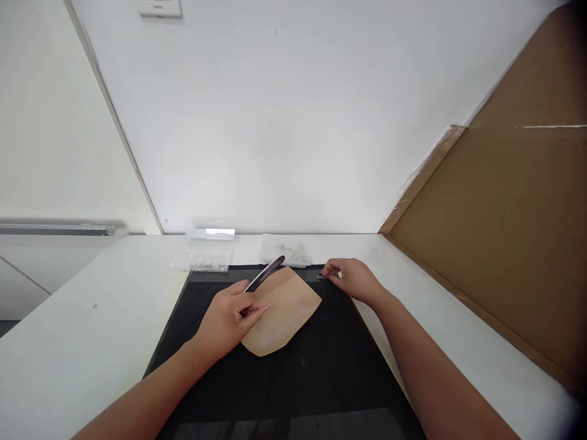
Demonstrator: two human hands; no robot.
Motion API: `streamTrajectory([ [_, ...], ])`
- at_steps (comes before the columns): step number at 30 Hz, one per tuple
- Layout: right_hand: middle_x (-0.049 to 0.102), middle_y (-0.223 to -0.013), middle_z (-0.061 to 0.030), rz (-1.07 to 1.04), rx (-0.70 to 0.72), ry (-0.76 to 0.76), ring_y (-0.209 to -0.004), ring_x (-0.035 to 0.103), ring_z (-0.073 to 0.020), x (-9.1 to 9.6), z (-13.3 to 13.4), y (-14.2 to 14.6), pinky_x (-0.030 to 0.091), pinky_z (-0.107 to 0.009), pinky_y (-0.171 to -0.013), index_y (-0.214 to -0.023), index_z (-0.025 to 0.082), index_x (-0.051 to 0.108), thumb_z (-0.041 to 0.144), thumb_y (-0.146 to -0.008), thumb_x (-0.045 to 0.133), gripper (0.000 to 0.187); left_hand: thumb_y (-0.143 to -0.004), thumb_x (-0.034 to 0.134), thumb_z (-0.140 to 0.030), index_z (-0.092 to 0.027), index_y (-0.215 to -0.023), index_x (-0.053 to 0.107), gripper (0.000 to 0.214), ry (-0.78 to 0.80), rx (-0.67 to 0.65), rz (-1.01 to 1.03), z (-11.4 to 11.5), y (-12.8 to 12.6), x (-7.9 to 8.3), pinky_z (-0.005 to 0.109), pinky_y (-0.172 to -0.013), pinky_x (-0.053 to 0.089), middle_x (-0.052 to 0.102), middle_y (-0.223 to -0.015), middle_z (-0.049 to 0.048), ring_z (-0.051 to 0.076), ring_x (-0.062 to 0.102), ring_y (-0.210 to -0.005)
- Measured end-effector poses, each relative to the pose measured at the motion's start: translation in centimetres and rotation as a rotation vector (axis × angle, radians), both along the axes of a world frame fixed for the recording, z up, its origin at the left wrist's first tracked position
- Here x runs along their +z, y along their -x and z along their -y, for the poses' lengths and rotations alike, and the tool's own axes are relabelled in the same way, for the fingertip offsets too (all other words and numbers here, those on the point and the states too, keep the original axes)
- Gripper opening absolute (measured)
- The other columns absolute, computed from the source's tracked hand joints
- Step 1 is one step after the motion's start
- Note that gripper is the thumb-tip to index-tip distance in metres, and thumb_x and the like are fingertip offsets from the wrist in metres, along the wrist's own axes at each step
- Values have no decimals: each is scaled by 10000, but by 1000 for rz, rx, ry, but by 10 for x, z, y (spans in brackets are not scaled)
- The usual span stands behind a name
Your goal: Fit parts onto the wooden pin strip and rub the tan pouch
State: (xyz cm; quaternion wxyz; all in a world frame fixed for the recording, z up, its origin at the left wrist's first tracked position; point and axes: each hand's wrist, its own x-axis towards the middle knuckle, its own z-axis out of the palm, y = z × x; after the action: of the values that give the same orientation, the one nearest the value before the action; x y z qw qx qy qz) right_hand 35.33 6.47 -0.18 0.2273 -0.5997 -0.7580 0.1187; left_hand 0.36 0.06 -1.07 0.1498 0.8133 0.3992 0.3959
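My left hand (233,315) is closed around a slim dark nail file (266,273) with a pale edge, which points up and to the right. The thumb and a fingertip of that hand press together above a tan sheet (288,311) with angled edges; whether something tiny sits between them I cannot tell. Out to the right, my right hand (348,278) pinches a small, shiny, looped piece (320,277) near the mat's far right corner. Its kind is too small to make out. Under the sheet lies a black mat (302,391).
At the back left stands a clear compartment box (208,256) with its lid raised. Beside it is a clear container (285,252) with small pale pieces inside. A white wall (275,122) closes the back of the white table (92,330); a brown cardboard panel (504,232) slants along the right.
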Motion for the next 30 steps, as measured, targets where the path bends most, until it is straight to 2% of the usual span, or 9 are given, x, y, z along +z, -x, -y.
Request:
streamTrajectory([
  [5, 798, -883, 10, -121, -31, -11, -848, 731, -226, -1, -1, 1, 508, -338, -752, -890, 276, 721, 306, -868, 665, 67, -969, 683, -342, -178, -749, 740, 280, -31, -20, -20, -1, 1, -1, 237, -537, 345, 499, -679, -9, 104, 499, -597],
  [8, 794, -820, -4, -251, -160, -77, -796, 741, -239, -3, -2, -1, 508, -368, -780, -1102, 259, 652, 414, -938, 614, 229, -1008, 627, -373, -197, -859, 788, 280, -33, -17, -79, -1, 2, 1, 250, -552, 348, 498, -701, -1, 114, 515, -616],
  [11, 748, -704, -7, -424, -341, -180, -800, 755, -261, -6, -4, -4, 500, -419, -879, -1304, 208, 518, 538, -1007, 487, 446, -1055, 535, -365, -209, -975, 797, 316, -58, -13, -142, 0, 1, 3, 257, -577, 367, 497, -737, 8, 124, 533, -645],
  [13, 717, -675, -7, -563, -440, -228, -851, 767, -278, -10, -7, -6, 484, -468, -968, -1379, 183, 437, 600, -1028, 389, 548, -1070, 495, -359, -209, -1043, 789, 331, -66, -10, -166, 0, 1, 4, 257, -589, 385, 511, -766, 15, 127, 544, -658],
  [15, 720, -719, -24, -723, -503, -230, -907, 773, -288, -14, -11, -8, 492, -505, -1004, -1410, 180, 369, 605, -1036, 308, 570, -1074, 480, -351, -209, -1142, 766, 327, -61, -23, -183, 1, 1, 3, 255, -594, 405, 538, -810, 22, 125, 554, -659],
  [17, 745, -826, -74, -890, -514, -179, -962, 771, -292, -18, -17, -12, 538, -520, -975, -1373, 194, 371, 568, -1030, 242, 524, -1075, 467, -331, -209, -1254, 724, 336, -65, -34, -205, 1, 2, 2, 257, -608, 425, 569, -866, 36, 132, 578, -687],
  [22, 707, -1196, -205, -1197, -416, -14, -1162, 711, -317, -26, -24, -26, 607, -527, -921, -1089, 231, 549, 538, -945, 170, 509, -1085, 432, -279, -216, -1405, 629, 381, -86, -31, -223, -1, 3, 0, 274, -676, 467, 604, -954, 62, 168, 622, -807],
  [25, 662, -1292, -225, -1301, -401, 27, -1276, 647, -323, -31, -25, -33, 600, -518, -958, -1003, 227, 582, 547, -914, 136, 556, -1088, 441, -289, -216, -1337, 670, 346, -92, -43, -195, -1, 2, 2, 265, -658, 450, 589, -916, 50, 156, 607, -777],
  [30, 641, -1322, -236, -1423, -396, 29, -1339, 603, -322, -38, -25, -39, 600, -516, -965, -1032, 211, 587, 550, -906, 95, 611, -1086, 468, -350, -211, -1099, 740, 306, -80, -30, -101, 0, 2, 5, 269, -647, 432, 593, -856, 38, 150, 595, -746],
])
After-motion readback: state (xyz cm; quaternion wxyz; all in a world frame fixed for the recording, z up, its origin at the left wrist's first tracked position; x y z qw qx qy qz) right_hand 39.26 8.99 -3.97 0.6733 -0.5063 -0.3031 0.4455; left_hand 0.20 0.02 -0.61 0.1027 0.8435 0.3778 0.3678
